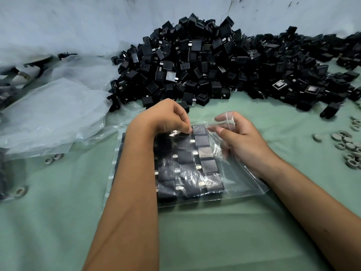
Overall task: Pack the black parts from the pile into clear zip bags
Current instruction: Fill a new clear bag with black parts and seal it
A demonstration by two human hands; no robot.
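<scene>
- Black parts, small square moulded-plastic blocks each with a short metal tab, lie in tidy rows inside a clear flexible plastic zip bag (230, 184), which rests flat on the green cloth-covered table (214, 241).
- Behind the zip bag, a large loose pile of the same black parts (205, 61) is heaped against the pale wall.
- One black part at the far end of the right-hand row (198, 129), at the bag's mouth, is pinched by the curled fingers of the left hand (166, 118); it appears to be in the act of being seated.
- The upper lip of the bag mouth is held up by the right hand (240, 137), the film caught between thumb and forefinger, with the remaining fingers loosely bent under it.
- Each part is judged to be light, rigid and smooth-sided; a pinch across two opposite flat faces should be secure, while the metal tab is better avoided as a handle.
- The film is judged to be thin, limp and slippery; it will collapse over the opening if released, so it is best taken at the stiffer zip strip.
- The filled bag is expected to be noticeably heavier and floppy; the rows could slide out of order if it is lifted by one corner.
- Left of the zip bag, crumpled clear plastic sheeting (54, 114) is spread; right of the bag, small grey rings (345, 145) are scattered.
</scene>
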